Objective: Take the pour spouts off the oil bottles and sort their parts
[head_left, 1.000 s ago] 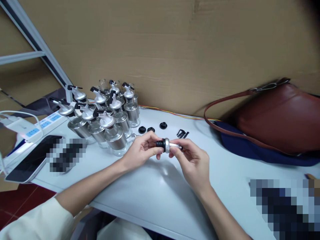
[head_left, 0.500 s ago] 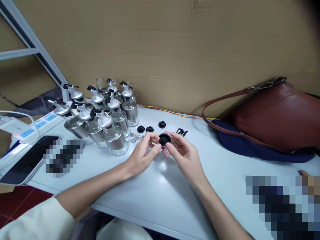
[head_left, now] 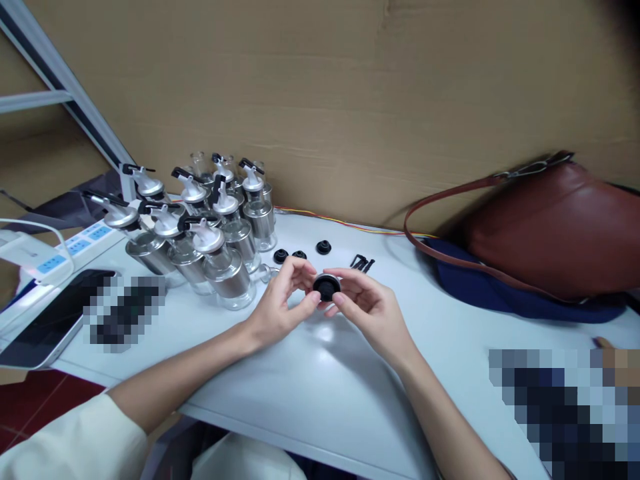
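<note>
Between both hands, above the table, is a bottle pourer cap (head_left: 327, 287) with a silver rim, its black underside turned toward me. My left hand (head_left: 286, 303) pinches its left edge with the thumb in front. My right hand (head_left: 370, 312) grips the right edge, thumb on the rim. Past the hands lie black ridged stoppers (head_left: 323, 247) and a few thin black clip-like pieces (head_left: 362, 264). Left of my hands stand several glass bottles (head_left: 227, 279) with metal bands and silver pourer tops; a small clear piece (head_left: 267, 273) lies beside them.
A power strip (head_left: 80, 247) with a charger and a dark tablet-like device (head_left: 60, 317) lie at the left. A brown bag (head_left: 545, 233) rests on dark blue cloth (head_left: 480, 290) at the right. Thin wires (head_left: 340, 223) run along the cardboard wall (head_left: 330, 120). Two areas are pixelated.
The pourer cap has come slightly lower and tilted, showing more of its black underside. My left hand's fingers have shifted at its edge; both hands still hold it.
</note>
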Demonstrator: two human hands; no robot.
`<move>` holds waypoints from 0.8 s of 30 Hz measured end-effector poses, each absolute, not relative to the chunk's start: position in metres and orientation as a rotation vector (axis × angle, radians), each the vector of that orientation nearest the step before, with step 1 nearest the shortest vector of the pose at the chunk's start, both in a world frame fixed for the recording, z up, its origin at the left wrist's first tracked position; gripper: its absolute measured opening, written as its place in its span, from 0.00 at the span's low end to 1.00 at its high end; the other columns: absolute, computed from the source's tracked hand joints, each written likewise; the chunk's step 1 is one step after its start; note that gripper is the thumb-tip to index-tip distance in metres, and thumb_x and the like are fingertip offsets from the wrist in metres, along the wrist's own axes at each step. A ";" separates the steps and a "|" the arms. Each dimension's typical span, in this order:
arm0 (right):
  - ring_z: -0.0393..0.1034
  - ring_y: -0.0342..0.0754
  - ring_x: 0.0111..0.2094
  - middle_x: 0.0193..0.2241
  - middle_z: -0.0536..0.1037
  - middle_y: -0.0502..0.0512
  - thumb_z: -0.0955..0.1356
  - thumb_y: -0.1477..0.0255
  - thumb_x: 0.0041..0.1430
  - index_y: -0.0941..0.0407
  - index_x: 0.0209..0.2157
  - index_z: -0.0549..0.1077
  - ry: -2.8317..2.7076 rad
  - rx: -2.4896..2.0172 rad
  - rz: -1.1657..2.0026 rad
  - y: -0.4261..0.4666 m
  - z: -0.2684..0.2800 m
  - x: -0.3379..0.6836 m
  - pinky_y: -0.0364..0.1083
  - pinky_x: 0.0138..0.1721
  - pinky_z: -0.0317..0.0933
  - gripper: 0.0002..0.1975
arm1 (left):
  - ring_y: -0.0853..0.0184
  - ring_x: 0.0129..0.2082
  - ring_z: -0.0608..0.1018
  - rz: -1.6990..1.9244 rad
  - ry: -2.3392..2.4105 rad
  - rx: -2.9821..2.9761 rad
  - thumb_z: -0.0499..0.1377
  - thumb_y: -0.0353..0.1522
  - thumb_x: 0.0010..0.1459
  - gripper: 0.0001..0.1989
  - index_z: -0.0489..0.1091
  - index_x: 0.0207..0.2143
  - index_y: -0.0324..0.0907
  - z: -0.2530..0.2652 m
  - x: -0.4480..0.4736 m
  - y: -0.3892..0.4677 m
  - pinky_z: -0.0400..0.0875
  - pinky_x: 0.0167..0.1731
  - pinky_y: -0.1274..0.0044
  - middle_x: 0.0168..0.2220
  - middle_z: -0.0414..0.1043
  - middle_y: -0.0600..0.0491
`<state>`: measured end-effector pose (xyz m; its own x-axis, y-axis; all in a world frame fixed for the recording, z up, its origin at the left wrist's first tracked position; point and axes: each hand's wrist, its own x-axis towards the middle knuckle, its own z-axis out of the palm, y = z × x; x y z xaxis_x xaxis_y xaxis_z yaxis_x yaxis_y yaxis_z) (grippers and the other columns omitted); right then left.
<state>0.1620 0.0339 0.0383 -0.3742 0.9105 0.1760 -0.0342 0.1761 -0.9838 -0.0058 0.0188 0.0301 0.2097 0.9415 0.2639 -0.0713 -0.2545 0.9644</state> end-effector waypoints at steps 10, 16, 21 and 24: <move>0.74 0.46 0.29 0.32 0.78 0.56 0.69 0.65 0.55 0.56 0.43 0.71 -1.629 -0.824 1.368 0.033 0.036 0.164 0.46 0.32 0.72 0.15 | 0.67 0.37 0.69 1.242 0.834 1.621 0.56 0.31 0.55 0.14 0.56 0.43 0.44 0.030 -0.007 0.017 0.65 0.39 0.76 0.36 0.64 0.53; 0.73 0.45 0.28 0.32 0.78 0.55 0.69 0.65 0.54 0.56 0.43 0.72 -1.651 -0.847 1.312 0.032 0.037 0.163 0.46 0.32 0.71 0.15 | 0.67 0.35 0.69 1.283 0.898 1.675 0.55 0.29 0.54 0.15 0.55 0.43 0.45 0.027 -0.006 0.017 0.65 0.38 0.75 0.34 0.64 0.54; 0.73 0.46 0.30 0.32 0.79 0.56 0.68 0.65 0.54 0.56 0.43 0.72 -1.669 -0.852 1.322 0.033 0.036 0.163 0.45 0.31 0.70 0.15 | 0.69 0.30 0.66 1.266 0.915 1.686 0.56 0.29 0.52 0.16 0.55 0.42 0.45 0.026 -0.005 0.017 0.63 0.32 0.77 0.30 0.60 0.57; 0.73 0.46 0.30 0.32 0.78 0.56 0.68 0.66 0.54 0.56 0.43 0.71 -1.669 -0.856 1.340 0.032 0.035 0.163 0.45 0.32 0.69 0.15 | 0.70 0.29 0.65 1.249 0.920 1.679 0.56 0.28 0.51 0.15 0.54 0.40 0.45 0.027 -0.005 0.017 0.63 0.31 0.78 0.29 0.60 0.57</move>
